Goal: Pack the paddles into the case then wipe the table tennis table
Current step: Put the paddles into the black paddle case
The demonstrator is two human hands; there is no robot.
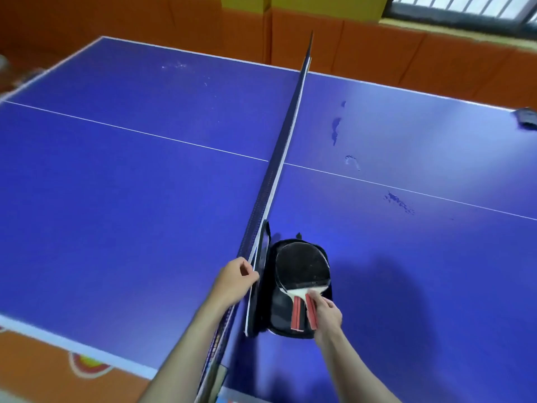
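- The left hand (236, 276) is at the net (286, 135), near the table's near edge; its fingers curl around the upright lid (260, 283) of the case, which stands against the net, and appear to keep it open.
- The case (279, 321) lies open on the blue table (130, 175), just right of the net, its dark shell facing up.
- Both paddles (300, 270) lie inside it, stacked, black rubber on top and the two red-edged handles pointing toward the person.
- The right hand (327, 314) grasps the right-hand handle, fingers pinched on it (seemingly nudging it into line with the other).
- My reading of the step: the packing is nearly done, with the paddles seated and the lid not yet closed.
- The next move probably calls for letting go of the handle, folding the lid down over the paddles without catching the net, and fastening the case; no fastener is clearly visible.
- Further right, dark smudges (398, 202) and pale marks dot the table surface, so the wiping is likely still ahead; a dark object (526, 117) sits at the far right edge, too blurred to identify.
- No brand, label or writing is readable anywhere; the print on the net post near the bottom is too blurred.
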